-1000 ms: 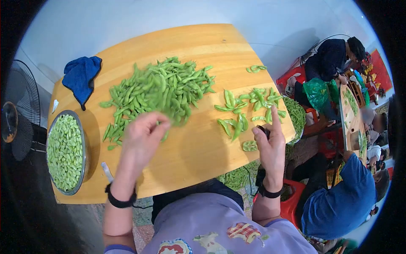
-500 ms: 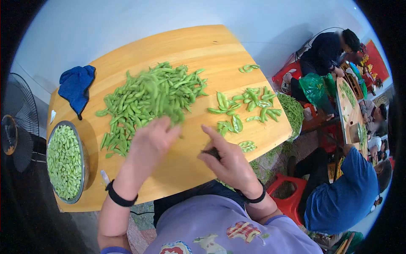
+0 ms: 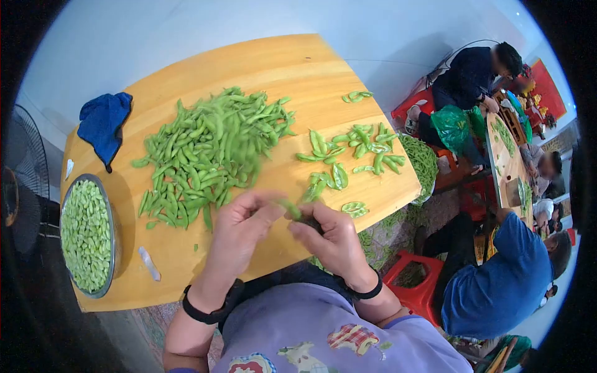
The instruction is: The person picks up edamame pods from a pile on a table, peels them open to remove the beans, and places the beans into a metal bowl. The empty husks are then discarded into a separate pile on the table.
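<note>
My left hand (image 3: 245, 224) pinches one end of a green pod (image 3: 288, 209) over the front of the wooden table. Close on its right, my right hand (image 3: 328, 235) has its fingers bent in at the pod's other end, with something dark between thumb and fingers. Behind my left hand lies a big heap of green pods (image 3: 199, 146). Opened, flattened pods (image 3: 339, 176) are scattered right of the heap. A metal bowl (image 3: 112, 248) full of shelled green beans stands at the table's left edge.
A blue cloth (image 3: 104, 127) and a white strip (image 3: 149, 263) lie on the table (image 3: 249, 62). A black fan (image 3: 25, 161) stands left. To the right are a container of pods (image 3: 420, 166), a red stool (image 3: 413, 280) and several people around another table.
My left hand has come back from the heap toward my right hand, and a pod is now between them. The view has shifted slightly.
</note>
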### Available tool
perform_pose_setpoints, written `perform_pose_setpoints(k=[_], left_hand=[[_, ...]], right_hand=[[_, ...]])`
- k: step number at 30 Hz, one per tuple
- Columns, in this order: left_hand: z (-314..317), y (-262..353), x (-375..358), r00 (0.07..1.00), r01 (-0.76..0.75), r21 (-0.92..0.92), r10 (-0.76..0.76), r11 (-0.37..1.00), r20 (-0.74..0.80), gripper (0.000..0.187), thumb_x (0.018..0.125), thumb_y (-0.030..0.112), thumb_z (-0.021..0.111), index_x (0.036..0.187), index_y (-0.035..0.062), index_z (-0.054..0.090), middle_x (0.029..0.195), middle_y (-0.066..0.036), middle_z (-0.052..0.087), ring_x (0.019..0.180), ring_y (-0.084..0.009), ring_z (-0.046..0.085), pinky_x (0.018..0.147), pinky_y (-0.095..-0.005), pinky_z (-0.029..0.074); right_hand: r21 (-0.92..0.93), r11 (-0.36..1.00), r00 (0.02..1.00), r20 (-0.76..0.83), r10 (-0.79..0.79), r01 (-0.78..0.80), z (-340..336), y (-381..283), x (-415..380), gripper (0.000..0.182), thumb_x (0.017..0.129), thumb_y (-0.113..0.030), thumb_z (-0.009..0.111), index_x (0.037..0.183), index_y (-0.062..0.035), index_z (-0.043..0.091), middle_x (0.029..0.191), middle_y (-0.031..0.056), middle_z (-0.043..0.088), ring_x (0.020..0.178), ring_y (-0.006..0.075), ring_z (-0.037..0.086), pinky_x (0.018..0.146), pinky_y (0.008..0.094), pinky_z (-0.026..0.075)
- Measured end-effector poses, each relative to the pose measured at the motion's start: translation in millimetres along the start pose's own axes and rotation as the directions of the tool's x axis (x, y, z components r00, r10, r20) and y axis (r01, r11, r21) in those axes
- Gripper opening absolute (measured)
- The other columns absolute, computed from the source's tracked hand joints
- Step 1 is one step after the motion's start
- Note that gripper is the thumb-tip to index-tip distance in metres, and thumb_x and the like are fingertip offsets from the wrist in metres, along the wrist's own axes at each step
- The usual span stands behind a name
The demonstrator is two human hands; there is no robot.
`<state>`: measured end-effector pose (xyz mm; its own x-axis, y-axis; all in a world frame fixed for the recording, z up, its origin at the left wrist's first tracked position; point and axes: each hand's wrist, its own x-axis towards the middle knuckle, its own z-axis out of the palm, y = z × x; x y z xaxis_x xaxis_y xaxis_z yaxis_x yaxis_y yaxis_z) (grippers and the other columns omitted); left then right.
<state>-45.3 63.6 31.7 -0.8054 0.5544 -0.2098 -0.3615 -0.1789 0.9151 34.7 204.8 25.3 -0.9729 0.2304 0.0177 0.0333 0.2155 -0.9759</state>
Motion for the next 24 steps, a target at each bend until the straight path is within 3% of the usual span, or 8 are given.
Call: perform_pose_setpoints(k=[4, 7, 9, 13, 17, 19, 22, 24], left_hand=[[4.0, -2.4, 1.0, 1.0, 0.004, -0.11, -0.002, 0.994, 0.019, 0.017, 0.083, 0.015, 0.06, 0.091, 0.0012, 0.06, 0.061, 0.004, 0.047, 0.05, -0.0024, 0.034, 0.044, -0.0167, 0.025], [0.8, -0.7, 3.1, 0.999, 0.035, -0.149, -0.029, 0.988, 0.039, 0.015, 0.084, 0.016, 0.058, 0.088, 0.001, 0.06, 0.061, 0.003, 0.047, 0.049, -0.0027, 0.034, 0.043, -0.0169, 0.024], [4.3, 1.4, 2.3, 0.999, 0.045, -0.141, -0.041, 0.989, 0.029, 0.016, 0.085, 0.016, 0.058, 0.085, 0.0007, 0.06, 0.061, 0.003, 0.047, 0.049, -0.0028, 0.035, 0.042, -0.0173, 0.025], [7.7, 3.8, 2.6, 1.0, -0.007, -0.105, 0.007, 0.994, 0.005, 0.014, 0.084, 0.015, 0.058, 0.083, 0.0006, 0.06, 0.061, 0.002, 0.048, 0.049, -0.003, 0.036, 0.043, -0.0172, 0.026], [13.7, 3.7, -2.4, 0.999, -0.007, -0.027, 0.007, 1.0, 0.031, 0.013, 0.084, 0.013, 0.059, 0.083, 0.0007, 0.06, 0.063, 0.002, 0.051, 0.05, -0.0029, 0.038, 0.045, -0.0166, 0.028], [15.6, 6.0, -3.8, 0.999, -0.013, -0.018, 0.014, 1.0, 0.035, 0.013, 0.083, 0.013, 0.059, 0.083, 0.0005, 0.06, 0.064, 0.002, 0.053, 0.05, -0.0028, 0.038, 0.045, -0.0165, 0.028], [18.6, 14.0, -10.5, 0.998, -0.053, 0.054, 0.051, 0.997, 0.038, 0.009, 0.081, 0.01, 0.06, 0.081, 0.0017, 0.062, 0.067, 0.003, 0.056, 0.059, -0.0024, 0.046, 0.053, -0.017, 0.035], [19.5, 17.2, -12.7, 0.99, -0.137, 0.219, 0.129, 0.966, 0.047, 0.006, 0.08, 0.006, 0.06, 0.082, 0.0005, 0.061, 0.071, 0.0, 0.058, 0.063, -0.0043, 0.05, 0.057, -0.0188, 0.039]], right_hand=[[0.052, 0.998, 0.997, 0.067, 0.024, -0.028, -0.5, -10.7, -2.6, 0.024, 0.079, -0.012, 0.064, 0.096, 0.0038, 0.056, 0.071, 0.0084, 0.058, 0.061, 0.0111, 0.052, 0.057, 0.0255, 0.044], [-0.038, 0.998, 0.988, 0.14, 0.062, -0.058, -16.0, -11.8, -3.6, 0.023, 0.082, -0.011, 0.061, 0.099, 0.0038, 0.056, 0.073, 0.0042, 0.057, 0.058, 0.0087, 0.049, 0.054, 0.0227, 0.043], [0.299, 0.923, 0.942, 0.299, 0.15, -0.242, -24.5, -12.4, -2.8, 0.022, 0.084, -0.01, 0.058, 0.102, 0.0025, 0.056, 0.073, 0.0011, 0.056, 0.057, 0.0059, 0.047, 0.05, 0.0201, 0.041], [0.401, 0.902, 0.957, 0.287, 0.044, -0.162, -28.8, -12.9, -2.1, 0.019, 0.085, -0.009, 0.056, 0.1, 0.0022, 0.056, 0.072, 0.0002, 0.055, 0.053, 0.004, 0.045, 0.046, 0.0188, 0.038], [0.343, 0.936, 0.963, 0.271, -0.013, -0.084, -26.7, -9.9, -3.6, 0.016, 0.085, -0.009, 0.056, 0.096, 0.0019, 0.056, 0.071, 0.0005, 0.054, 0.052, 0.0044, 0.045, 0.045, 0.0195, 0.037], [0.21, 0.974, 0.956, 0.257, -0.141, 0.087, -28.2, -10.5, -2.1, 0.013, 0.084, -0.008, 0.057, 0.092, 0.0013, 0.056, 0.068, 0.0018, 0.053, 0.051, 0.0053, 0.046, 0.044, 0.0204, 0.036], [0.097, 0.988, 0.958, 0.248, -0.142, 0.122, -29.6, -18.1, -4.2, 0.013, 0.081, -0.008, 0.06, 0.089, 0.0007, 0.057, 0.065, 0.0043, 0.052, 0.05, 0.0096, 0.048, 0.046, 0.0236, 0.038], [0.048, 0.986, 0.956, 0.239, -0.169, 0.162, -29.2, -24.1, -5.6, 0.013, 0.08, -0.008, 0.061, 0.088, 0.0002, 0.056, 0.065, 0.0056, 0.052, 0.052, 0.0129, 0.05, 0.048, 0.0254, 0.039]])
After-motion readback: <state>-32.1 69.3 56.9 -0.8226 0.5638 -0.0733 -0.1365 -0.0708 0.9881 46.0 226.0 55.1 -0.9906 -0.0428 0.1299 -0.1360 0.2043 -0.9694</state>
